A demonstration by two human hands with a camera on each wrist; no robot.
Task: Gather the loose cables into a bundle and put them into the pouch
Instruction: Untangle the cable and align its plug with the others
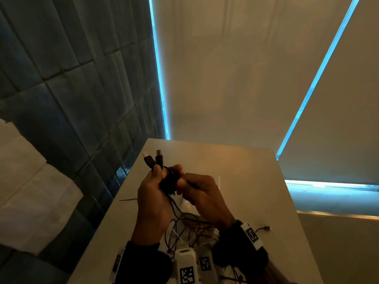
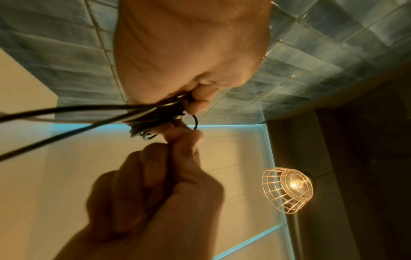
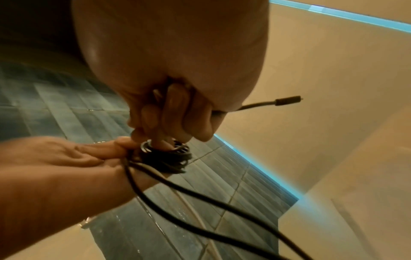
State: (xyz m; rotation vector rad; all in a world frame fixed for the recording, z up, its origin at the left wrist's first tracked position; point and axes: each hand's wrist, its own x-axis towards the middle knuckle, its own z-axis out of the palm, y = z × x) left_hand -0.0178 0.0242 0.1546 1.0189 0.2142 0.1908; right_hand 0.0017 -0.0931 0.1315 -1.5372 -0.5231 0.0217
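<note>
Two hands wind black cables above the table.
The left hand grips the glossy coiled bundle; the right hand pinches one thin round cord beside it, plugs pointing far.

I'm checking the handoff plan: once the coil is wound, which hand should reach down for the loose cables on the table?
Probably the right hand: it only pinches a cable end, while the left hand grips the coil.

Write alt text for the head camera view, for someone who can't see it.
Two hands hold a coil of dark cables above a pale table: the left hand grips it, two USB plugs sticking up, while the right hand pinches a strand. More loose cables lie tangled below.
</note>
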